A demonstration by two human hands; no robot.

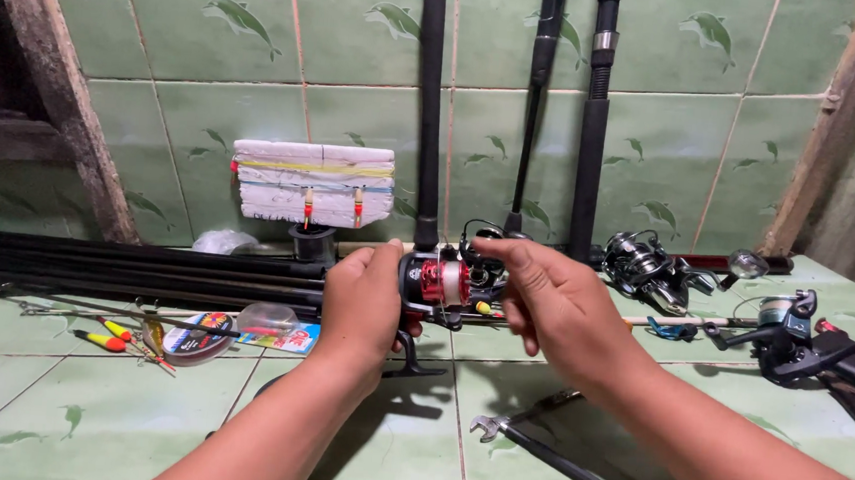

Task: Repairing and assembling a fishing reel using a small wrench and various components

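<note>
Near the back wall of the green tiled floor [84, 417], we hold a fishing reel [442, 283] with a red spool. Our left hand [363, 306] grips it tight. Our right hand [549, 299] pinches its other side. A wrench [553, 457] lies close by.

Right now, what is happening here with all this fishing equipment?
A person is working on a spinning reel with a red spool, held above a green tiled surface. The left hand grips the reel from its left side, and the right hand reaches in at the spool from the right with its fingers. Black rods lie to the left, three more rods lean on the wall, other reels lie to the right, and a wrench lies in front.
</note>
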